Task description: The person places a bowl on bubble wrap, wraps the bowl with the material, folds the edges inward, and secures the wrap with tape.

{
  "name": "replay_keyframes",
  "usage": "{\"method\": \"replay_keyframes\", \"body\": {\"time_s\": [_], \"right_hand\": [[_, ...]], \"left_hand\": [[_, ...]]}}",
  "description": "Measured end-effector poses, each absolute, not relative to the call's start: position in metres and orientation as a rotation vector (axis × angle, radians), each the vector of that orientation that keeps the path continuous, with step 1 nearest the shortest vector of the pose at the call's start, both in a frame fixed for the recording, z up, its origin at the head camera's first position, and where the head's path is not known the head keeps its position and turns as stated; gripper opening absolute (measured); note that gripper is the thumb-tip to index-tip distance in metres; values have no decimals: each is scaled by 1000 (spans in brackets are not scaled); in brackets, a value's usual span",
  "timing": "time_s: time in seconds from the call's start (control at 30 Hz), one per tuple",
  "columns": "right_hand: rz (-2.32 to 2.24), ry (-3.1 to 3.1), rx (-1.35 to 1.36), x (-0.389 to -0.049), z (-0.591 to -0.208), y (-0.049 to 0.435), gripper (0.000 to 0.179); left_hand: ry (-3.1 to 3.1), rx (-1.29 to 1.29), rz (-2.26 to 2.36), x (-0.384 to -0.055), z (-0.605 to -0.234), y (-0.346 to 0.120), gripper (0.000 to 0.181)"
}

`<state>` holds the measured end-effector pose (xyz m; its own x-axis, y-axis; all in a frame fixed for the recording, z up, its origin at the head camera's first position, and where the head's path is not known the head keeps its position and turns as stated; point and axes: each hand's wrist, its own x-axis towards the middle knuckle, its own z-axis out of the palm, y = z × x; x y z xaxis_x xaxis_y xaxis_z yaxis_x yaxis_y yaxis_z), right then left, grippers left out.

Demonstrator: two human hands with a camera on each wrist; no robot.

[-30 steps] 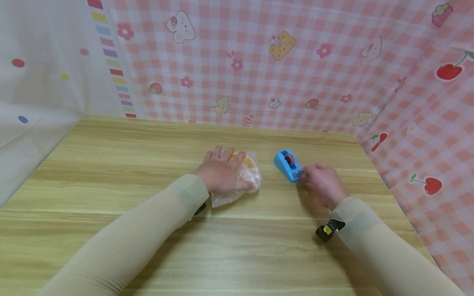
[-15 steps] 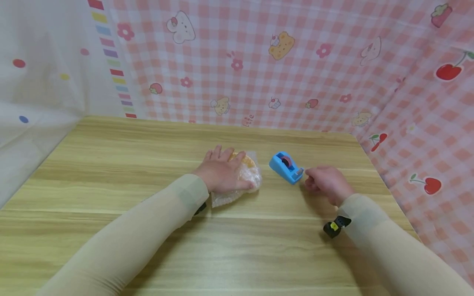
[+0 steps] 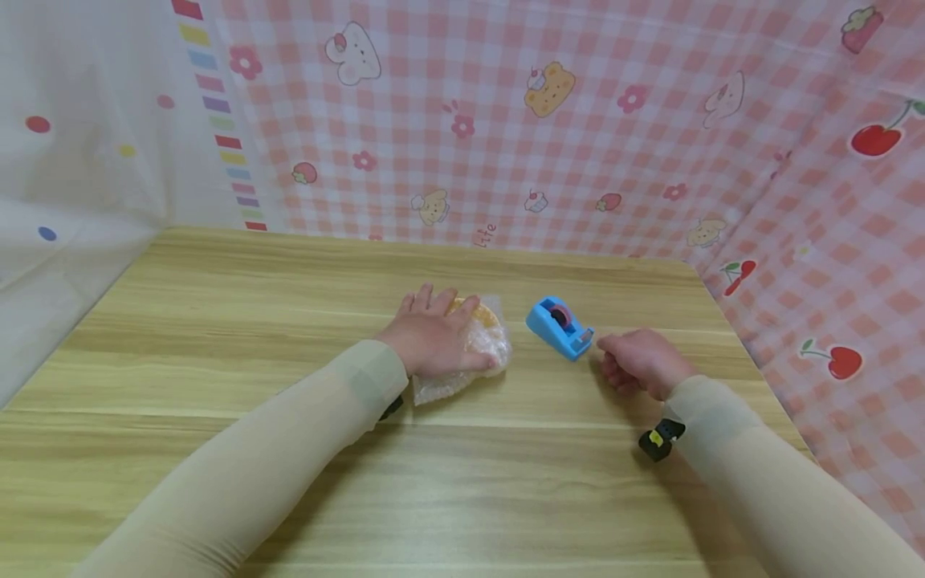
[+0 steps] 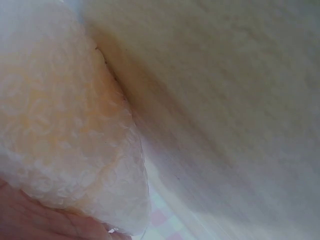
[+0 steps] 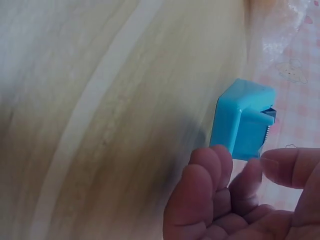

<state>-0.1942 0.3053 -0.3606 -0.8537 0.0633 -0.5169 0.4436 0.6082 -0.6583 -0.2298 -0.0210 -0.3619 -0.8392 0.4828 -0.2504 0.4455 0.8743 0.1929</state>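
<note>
My left hand (image 3: pixel 431 337) rests with spread, straight fingers on a bubble-wrapped bundle (image 3: pixel 490 345). Something round and orange-yellow shows through the wrap, and the palm hides part of it. In the left wrist view the wrapped bundle (image 4: pixel 65 115) fills the left side. To its right lies a blue tape dispenser (image 3: pixel 560 327) with a small pinkish roll, its cutting end towards my right hand (image 3: pixel 643 363). Thumb and index finger of that hand pinch the thin end of the tape (image 5: pixel 260 153) just off the serrated edge of the dispenser (image 5: pixel 242 120); the other fingers are curled.
Everything lies on a wood-grain table (image 3: pixel 462 498). Behind it hangs a pink checked cloth (image 3: pixel 462 160) with cartoon prints, which continues along the right side. A white dotted cloth (image 3: pixel 79 160) closes off the left.
My right hand has drawn back a little to the right, away from the dispenser. The dispenser has turned and shifted slightly left. The left hand and bundle stay put.
</note>
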Motion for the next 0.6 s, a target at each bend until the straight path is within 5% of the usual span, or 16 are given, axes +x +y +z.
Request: {"method": "replay_keyframes", "body": {"time_s": [0.6], "right_hand": [[-789,2658,217,-197,-356,309,55]], "left_hand": [[2758,695,167,-230,-363,-20,112]]}}
